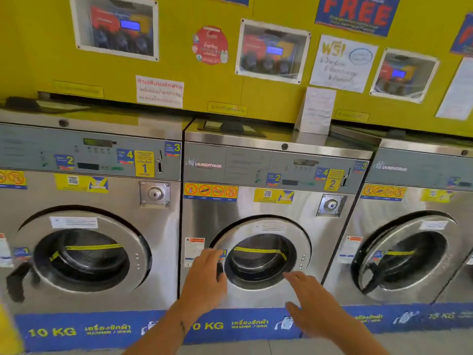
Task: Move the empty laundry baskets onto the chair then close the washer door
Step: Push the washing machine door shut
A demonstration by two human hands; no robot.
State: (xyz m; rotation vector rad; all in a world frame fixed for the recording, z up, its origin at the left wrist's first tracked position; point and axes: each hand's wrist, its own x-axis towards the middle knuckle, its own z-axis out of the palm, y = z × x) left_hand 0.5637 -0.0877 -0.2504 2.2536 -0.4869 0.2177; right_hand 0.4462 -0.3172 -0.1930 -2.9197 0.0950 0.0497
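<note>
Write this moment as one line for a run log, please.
step: closing washer door | left hand: on handle side of middle washer door | right hand: open, near lower rim | door: looks shut | baskets, chair: not in view

We saw a pale tiled floor (pixel 414 342) beneath both hands; three steel washers (pixel 268 206) stood on it beyond our fingertips; a blue strip (pixel 230 326) ran along their bases.

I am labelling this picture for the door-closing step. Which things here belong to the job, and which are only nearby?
Job: middle washer door; left hand at its handle; right hand.

Nearby: left washer; right washer, door ajar; wall posters; floor strip.
</note>
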